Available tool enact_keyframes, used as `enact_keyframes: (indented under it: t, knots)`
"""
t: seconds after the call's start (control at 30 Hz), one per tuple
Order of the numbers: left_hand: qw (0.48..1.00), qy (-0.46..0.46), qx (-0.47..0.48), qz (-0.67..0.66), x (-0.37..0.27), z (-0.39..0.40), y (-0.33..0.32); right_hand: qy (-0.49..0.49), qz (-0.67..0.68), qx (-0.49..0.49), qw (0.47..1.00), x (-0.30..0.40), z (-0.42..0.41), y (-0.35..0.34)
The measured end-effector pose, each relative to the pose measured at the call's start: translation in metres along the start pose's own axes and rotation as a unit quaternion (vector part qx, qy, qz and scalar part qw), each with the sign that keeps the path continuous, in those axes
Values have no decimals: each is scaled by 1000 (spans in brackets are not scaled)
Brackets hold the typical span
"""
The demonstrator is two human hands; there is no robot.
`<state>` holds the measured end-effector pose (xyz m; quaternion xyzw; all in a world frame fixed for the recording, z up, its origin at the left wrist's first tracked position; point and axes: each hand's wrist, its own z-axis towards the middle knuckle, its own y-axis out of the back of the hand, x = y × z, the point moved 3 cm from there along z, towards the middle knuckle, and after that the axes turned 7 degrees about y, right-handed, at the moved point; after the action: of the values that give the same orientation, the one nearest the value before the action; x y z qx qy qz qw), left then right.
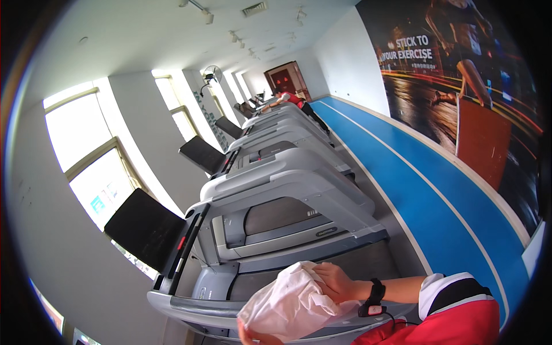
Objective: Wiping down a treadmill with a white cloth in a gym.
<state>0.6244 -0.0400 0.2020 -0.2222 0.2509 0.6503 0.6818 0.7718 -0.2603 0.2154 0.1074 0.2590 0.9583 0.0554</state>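
Observation:
A crumpled white cloth [286, 302] hangs between my two hands over the nearest treadmill. My right hand [334, 280] grips its upper right part, the fingers bent into the folds. At the bottom edge of the picture, the fingers of my left hand [254, 337] hold the cloth's lower left corner; most of that hand is cut off. A black strap with a small device [374, 299] is around my right wrist. Under and beyond the cloth are the treadmill's grey handrail [202, 307], its dark running belt [362, 263] and its black console screen [144, 228].
More grey treadmills [284, 172] stand in a row beyond. Farther along, a person [293, 101] in red and black leans over one. A blue track floor [388, 168] runs along the right, beside a mural wall [414, 86]. Windows [79, 133] line the left wall.

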Motion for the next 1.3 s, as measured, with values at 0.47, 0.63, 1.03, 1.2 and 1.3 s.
enact_keyframes:
  t: [0.47, 0.63, 1.03, 1.2, 1.3]
  knots:
    - [979, 87, -146, 109, 35, 38, 76, 101, -244, 104, 959, -26, 64, 39]
    - [989, 30, -100, 106, 50, 30, 72, 64, -184, 153, 969, -37, 41, 26]
    - [948, 143, 193, 207, 82, -100, 27, -317, 165, 421, 834, -45, -6, -45]
    - [787, 443, 429, 7, 136, -162, 5, -410, 287, 509, 701, -39, -9, -80]
    - [680, 613, 339, -216, 141, -180, -12, -434, 370, 473, 671, -54, -29, -109]
